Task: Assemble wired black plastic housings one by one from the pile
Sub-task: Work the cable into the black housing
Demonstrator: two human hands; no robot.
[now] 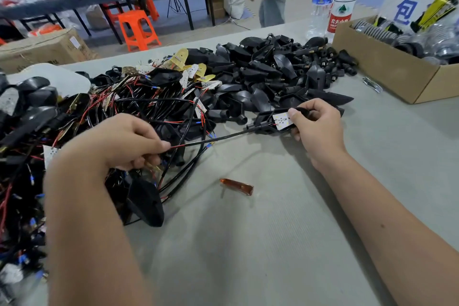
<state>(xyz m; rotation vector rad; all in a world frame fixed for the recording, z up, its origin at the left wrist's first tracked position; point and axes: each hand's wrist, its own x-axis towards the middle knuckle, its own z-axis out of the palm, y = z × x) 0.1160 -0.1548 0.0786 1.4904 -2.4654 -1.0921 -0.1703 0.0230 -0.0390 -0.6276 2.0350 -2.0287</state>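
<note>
Housing (pixel 267 120), black plastic, wired: held above the table (pixel 285 218), beside the pile (pixel 260 74).
Right hand (pixel 315 124) pinches its white board end; left hand (pixel 129 144) grips the wire (pixel 223 137). Likely light, stiff shell; hold the shell, not the limp wire.

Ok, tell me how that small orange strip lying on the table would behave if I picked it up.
The orange strip looks thin and see-through, so it is probably very light. It lies flat on the grey table, so it likely won't roll, though pinching up an edge may be fiddly. Its glossy surface suggests it could be slippery.
</note>
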